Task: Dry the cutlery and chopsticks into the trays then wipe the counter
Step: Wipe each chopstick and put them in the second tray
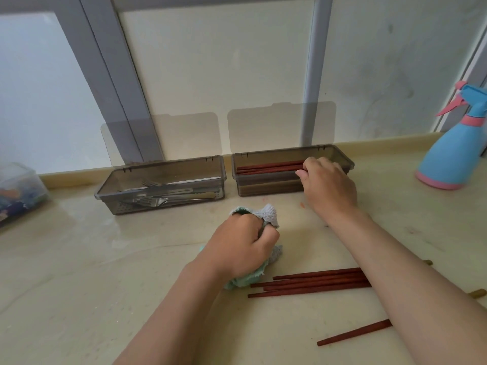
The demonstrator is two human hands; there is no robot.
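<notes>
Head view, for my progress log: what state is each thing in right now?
Left tray: lid open, cutlery inside.
Right tray: lid open, stored chopsticks inside.
Loose chopsticks: lying on the counter, not yet in a tray.
Cloth: bunched in the left hand.
Right hand: gripping the stored chopsticks' ends.
Spray bottle: upright.

Hidden behind the right hand (328,185): right ends of the chopsticks (268,168) in the tray (263,189). Mostly buried in the left hand (242,243): the cloth (266,214). Lost under the right forearm (395,272): ends of the loose chopsticks (311,283). Cropped at the frame edges: spray bottle (456,151), and a container (18,191) with blurred contents.
</notes>
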